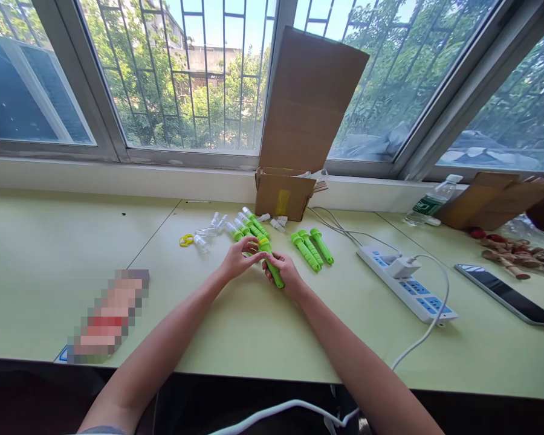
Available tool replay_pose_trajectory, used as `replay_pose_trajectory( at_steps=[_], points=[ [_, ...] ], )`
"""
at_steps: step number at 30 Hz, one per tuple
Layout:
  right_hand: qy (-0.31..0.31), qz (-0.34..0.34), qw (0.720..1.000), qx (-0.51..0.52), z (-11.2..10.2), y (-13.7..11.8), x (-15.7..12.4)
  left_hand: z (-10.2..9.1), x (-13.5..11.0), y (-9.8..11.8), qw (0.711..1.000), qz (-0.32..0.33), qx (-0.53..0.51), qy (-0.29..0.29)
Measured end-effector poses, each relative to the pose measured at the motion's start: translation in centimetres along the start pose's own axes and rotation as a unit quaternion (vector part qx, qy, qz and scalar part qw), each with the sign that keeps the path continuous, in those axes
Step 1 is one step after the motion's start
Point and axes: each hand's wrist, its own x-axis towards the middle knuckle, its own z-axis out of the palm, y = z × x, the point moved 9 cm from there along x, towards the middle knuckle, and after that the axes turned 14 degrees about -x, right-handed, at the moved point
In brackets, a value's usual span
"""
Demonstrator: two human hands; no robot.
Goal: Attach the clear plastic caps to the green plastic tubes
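Wide barred windows stand beyond the fingers, and a pale green table spreads beneath them. An open cardboard box sits ahead of the fingers by the sill, its tall flap raised before the glass. To the fingers' right lies a white power strip; farther right is a dark-screened phone, and beyond it, near the sill, a clear bottle slants.

The right hand wraps its fingers around the barrel of a green handle, which is between the two hands, its yellow-ringed end pointing away from the person. The left hand curves around that end, thumb close against it; whether its fingertips grip, I cannot tell.

Just beyond the right fingers, to the right, three green handles lie side by side. Directly beyond the left fingers are clear-tipped handles, partly hidden. Loose clear tubes lie left of those fingertips, white caps beyond the right fingers near the box, and yellow rings farthest left.
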Motion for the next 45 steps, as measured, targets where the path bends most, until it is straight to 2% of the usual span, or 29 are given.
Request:
replay_pose_trajectory(
  at_steps=[5,11,14,27,37,45],
  points=[
    [-0.019,-0.004,1.0,0.015,0.4,-0.2,-0.1,-0.1,0.0,0.1,1.0,0.005,0.001,0.007],
    [-0.019,0.04,0.999,0.028,0.1,0.7,0.0,0.1,-0.1,0.0,1.0,-0.003,0.001,0.003],
    [-0.013,0.041,0.999,0.025,0.1,0.5,-0.2,0.3,-0.1,-0.2,1.0,-0.01,-0.002,-0.001],
    [0.089,0.001,0.996,-0.012,-1.4,0.3,0.0,0.2,-0.1,-0.3,0.999,-0.021,-0.022,-0.01],
    [0.038,-0.037,0.998,-0.037,-0.6,-0.6,-0.1,0.4,-0.1,0.1,1.0,-0.009,-0.007,-0.007],
    [0.018,-0.019,1.0,0.0,-0.5,-0.1,0.3,0.5,-0.1,0.1,1.0,-0.002,0.001,-0.01]
  ],
)
